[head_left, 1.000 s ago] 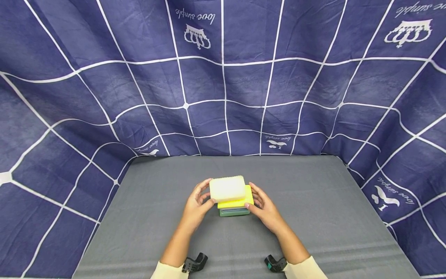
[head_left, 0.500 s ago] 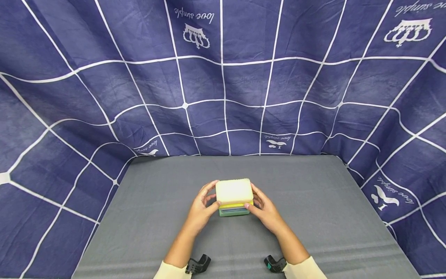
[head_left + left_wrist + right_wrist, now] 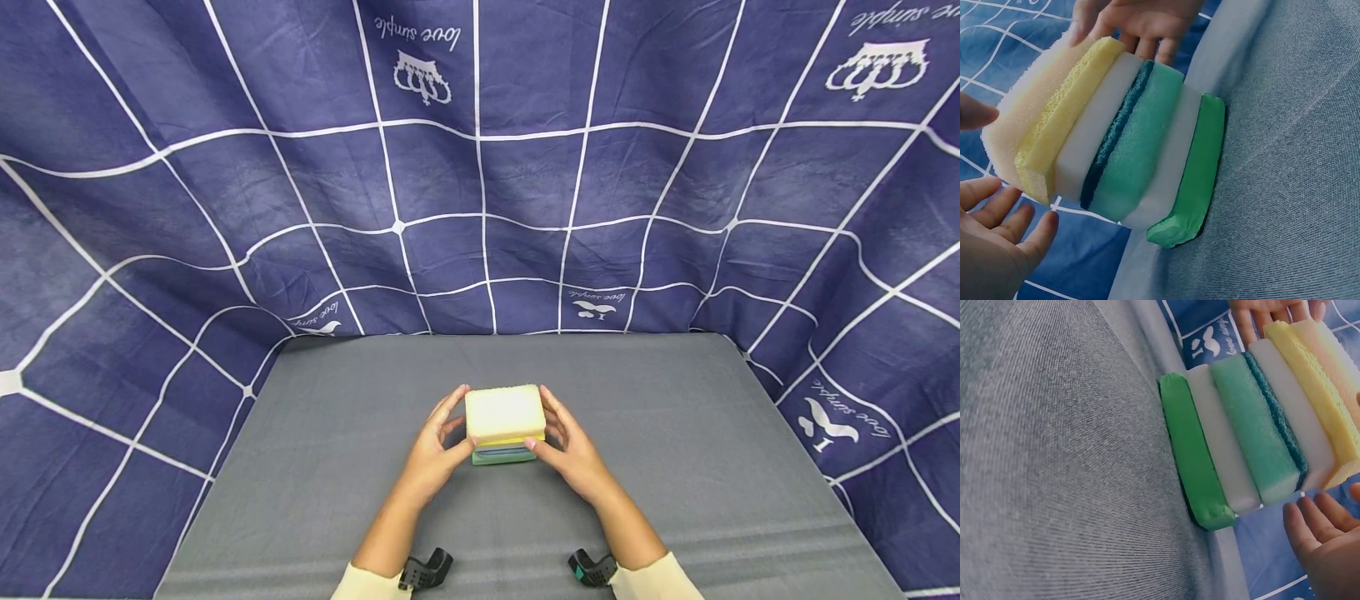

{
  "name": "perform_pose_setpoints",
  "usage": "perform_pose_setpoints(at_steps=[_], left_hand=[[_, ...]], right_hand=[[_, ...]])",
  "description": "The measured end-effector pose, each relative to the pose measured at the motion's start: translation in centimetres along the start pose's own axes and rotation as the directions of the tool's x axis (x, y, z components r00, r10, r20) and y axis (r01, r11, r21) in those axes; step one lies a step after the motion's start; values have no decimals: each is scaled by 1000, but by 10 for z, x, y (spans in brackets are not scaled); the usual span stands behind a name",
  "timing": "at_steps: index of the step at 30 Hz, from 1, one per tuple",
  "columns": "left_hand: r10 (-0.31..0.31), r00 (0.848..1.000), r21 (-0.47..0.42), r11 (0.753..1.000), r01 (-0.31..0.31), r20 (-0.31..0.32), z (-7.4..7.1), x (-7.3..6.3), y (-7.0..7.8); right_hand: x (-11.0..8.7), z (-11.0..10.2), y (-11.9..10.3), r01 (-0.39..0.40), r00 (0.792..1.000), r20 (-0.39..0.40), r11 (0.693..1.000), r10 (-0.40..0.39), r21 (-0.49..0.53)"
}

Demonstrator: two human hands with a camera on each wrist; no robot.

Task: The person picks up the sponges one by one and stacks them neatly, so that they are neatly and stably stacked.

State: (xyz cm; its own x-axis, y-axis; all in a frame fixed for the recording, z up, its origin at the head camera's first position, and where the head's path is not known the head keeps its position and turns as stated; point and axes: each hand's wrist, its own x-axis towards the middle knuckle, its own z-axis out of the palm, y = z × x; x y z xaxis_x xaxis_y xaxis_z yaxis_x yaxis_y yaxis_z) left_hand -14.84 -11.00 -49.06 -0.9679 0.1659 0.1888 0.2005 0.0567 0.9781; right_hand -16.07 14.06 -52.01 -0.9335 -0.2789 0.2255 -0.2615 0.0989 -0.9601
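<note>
A stack of sponges and blocks stands on the grey cloth between my hands. On top lies a cream sponge (image 3: 505, 412). Below it come a yellow sponge (image 3: 1075, 115), a white block (image 3: 1097, 128), a teal sponge (image 3: 1138, 144) with a dark scouring layer facing up, another white block (image 3: 1169, 156), and a bright green block (image 3: 1194, 175) at the base. My left hand (image 3: 435, 450) is spread at the left side, thumb and fingertips close by the upper layers. Opposite it, my right hand (image 3: 570, 450) has its relaxed fingers beside the cream and yellow sponges.
Grey cloth (image 3: 360, 417) covers the table. A navy curtain (image 3: 525, 175) with white grid lines hangs behind and at both sides. Black wrist-worn devices, the left camera (image 3: 426, 568) and the right camera (image 3: 592, 568), sit near the front edge.
The cream sponge, held up left of the yellow one a second ago, has moved right and now sits on top of the stack. My left hand has shifted right with it and loosened.
</note>
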Motion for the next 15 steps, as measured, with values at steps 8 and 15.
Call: perform_pose_setpoints(at_steps=[8,15], left_hand=[[-10,1000,7,1000,10,-11,-1,1,-1],[2,1000,2,1000,-2,-7,-1,1,-1]], right_hand=[[1,0,-4,-35,999,-37,999,33,-40],[2,1,-6,-51,998,-40,998,49,-46]])
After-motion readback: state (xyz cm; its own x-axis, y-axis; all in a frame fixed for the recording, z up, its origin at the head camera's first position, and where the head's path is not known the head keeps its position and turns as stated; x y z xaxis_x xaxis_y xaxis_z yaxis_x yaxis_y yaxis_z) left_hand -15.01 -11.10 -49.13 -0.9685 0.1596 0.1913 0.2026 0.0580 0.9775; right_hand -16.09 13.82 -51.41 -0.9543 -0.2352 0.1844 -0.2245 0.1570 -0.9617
